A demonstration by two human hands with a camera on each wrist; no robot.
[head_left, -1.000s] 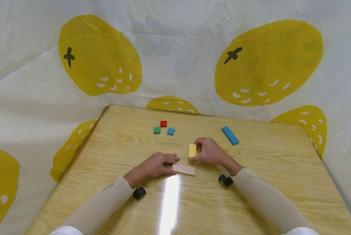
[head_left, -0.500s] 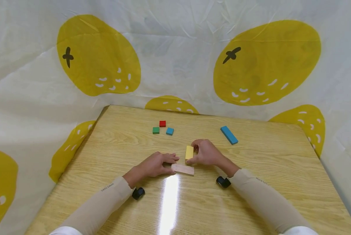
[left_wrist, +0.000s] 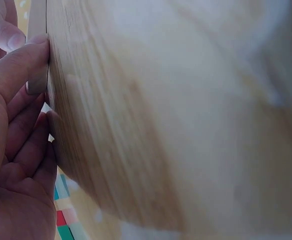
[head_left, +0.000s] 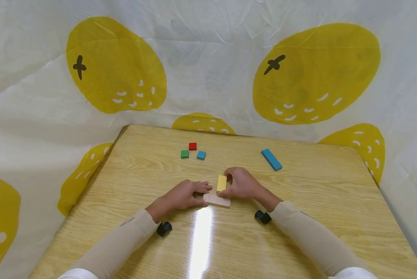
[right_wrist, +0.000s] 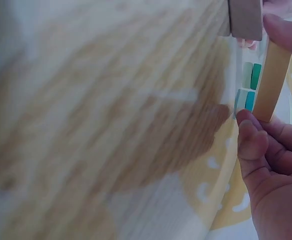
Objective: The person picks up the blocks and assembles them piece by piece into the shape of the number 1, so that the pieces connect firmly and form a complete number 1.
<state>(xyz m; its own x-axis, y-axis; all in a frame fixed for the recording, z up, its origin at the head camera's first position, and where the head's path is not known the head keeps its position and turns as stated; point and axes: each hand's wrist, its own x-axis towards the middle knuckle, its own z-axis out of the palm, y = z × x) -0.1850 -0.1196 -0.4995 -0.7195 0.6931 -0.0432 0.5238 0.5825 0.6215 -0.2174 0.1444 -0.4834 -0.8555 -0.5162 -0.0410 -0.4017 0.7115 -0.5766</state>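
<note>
In the head view a pale, plain wooden block [head_left: 218,200] lies flat on the table. My left hand [head_left: 185,195] holds its left end, thumb along the near side and fingers behind. Just beyond this block is a yellow block [head_left: 221,183], pinched by my right hand [head_left: 243,183] between thumb and fingers. The yellow block's near end overlaps the pale block's far edge in the head view. From the right wrist, the yellow block [right_wrist: 275,80] appears upright on edge between thumb and fingertips, close over the table.
Toward the back of the wooden table [head_left: 152,248] sit small red [head_left: 192,146], green [head_left: 185,154] and blue [head_left: 201,155] blocks. A long blue block [head_left: 271,159] lies at the right. A cloth printed with yellow fruit [head_left: 208,69] hangs behind the table edge.
My right hand has moved the yellow block left and slightly nearer, toward the pale block. The left hand keeps its hold with hardly any movement.
</note>
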